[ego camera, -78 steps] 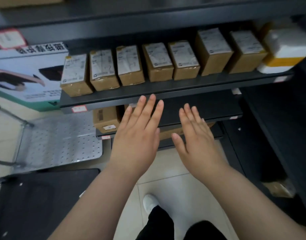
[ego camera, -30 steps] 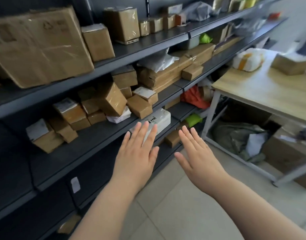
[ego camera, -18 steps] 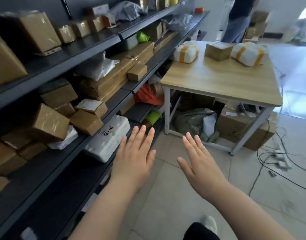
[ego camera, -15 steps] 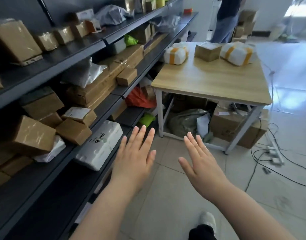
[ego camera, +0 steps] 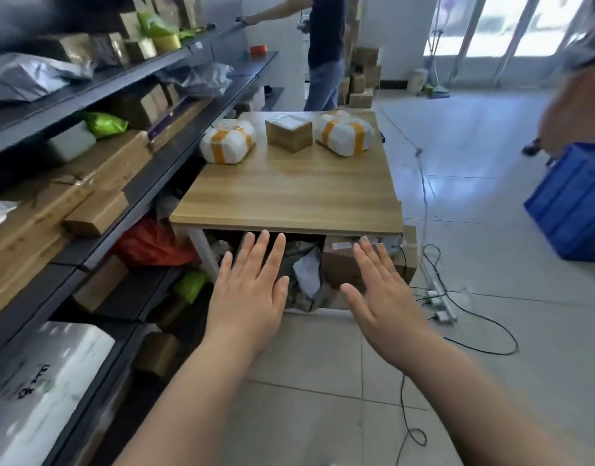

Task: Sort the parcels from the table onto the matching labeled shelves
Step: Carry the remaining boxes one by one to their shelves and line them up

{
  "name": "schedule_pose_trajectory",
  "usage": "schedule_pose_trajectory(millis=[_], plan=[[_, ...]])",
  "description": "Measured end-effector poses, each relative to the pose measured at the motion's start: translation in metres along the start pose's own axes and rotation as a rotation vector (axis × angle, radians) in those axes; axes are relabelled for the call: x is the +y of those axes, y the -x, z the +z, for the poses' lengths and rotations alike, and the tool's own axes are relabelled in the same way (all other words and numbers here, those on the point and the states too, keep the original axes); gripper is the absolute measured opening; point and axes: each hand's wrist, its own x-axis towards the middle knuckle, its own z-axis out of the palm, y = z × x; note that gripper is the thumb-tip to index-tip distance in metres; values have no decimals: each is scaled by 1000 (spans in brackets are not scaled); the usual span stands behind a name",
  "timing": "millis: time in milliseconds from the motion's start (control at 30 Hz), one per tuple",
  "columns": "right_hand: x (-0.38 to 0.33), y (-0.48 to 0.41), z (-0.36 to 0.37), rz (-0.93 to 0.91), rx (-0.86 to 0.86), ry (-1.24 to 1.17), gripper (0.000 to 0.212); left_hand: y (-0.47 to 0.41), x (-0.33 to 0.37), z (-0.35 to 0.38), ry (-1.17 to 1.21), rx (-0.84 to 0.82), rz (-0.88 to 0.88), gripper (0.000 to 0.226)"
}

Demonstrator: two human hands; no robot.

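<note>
Three parcels sit along the far edge of the light wooden table [ego camera: 289, 193]: a white bundle wrapped in orange tape [ego camera: 227, 141] on the left, a brown cardboard box with a white label [ego camera: 289, 134] in the middle, and a second white bundle with orange tape [ego camera: 345, 132] on the right. Near the table's front edge, the left hand [ego camera: 247, 290] and right hand [ego camera: 387, 304] hover with fingers straight, holding nothing. Dark metal shelves [ego camera: 148, 183] crowded with boxes run along the left. A blue plastic crate [ego camera: 573, 203] stands at right.

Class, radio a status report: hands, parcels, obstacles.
Left hand, right hand open, empty. Left white parcel, brown box, right white parcel on table, untouched. Cables on floor right of table.
</note>
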Motion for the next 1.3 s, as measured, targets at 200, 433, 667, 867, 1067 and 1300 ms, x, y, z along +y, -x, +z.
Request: schedule_pose_trajectory(millis=[200,433,667,867,1067,1300], plan=[[52,-26,-14,90,-41,21,62,-54,33,35,11,-92,48,56],[75,-83,0,137,-121,15,63,-122,23,69,5,-172,67,63],[87,-191,26,175,-135,30,62,-223,-26,108,35,-232,74,55],[74,-305,51,202,-136,20,63,-329,-94,119,39,-250,101,58],[55,-379,77,194,-157,34,63,-395,-150,133,46,-279,72,57],[55,-438,84,205,-171,91,64,-424,-195,141,91,-273,3,54]])
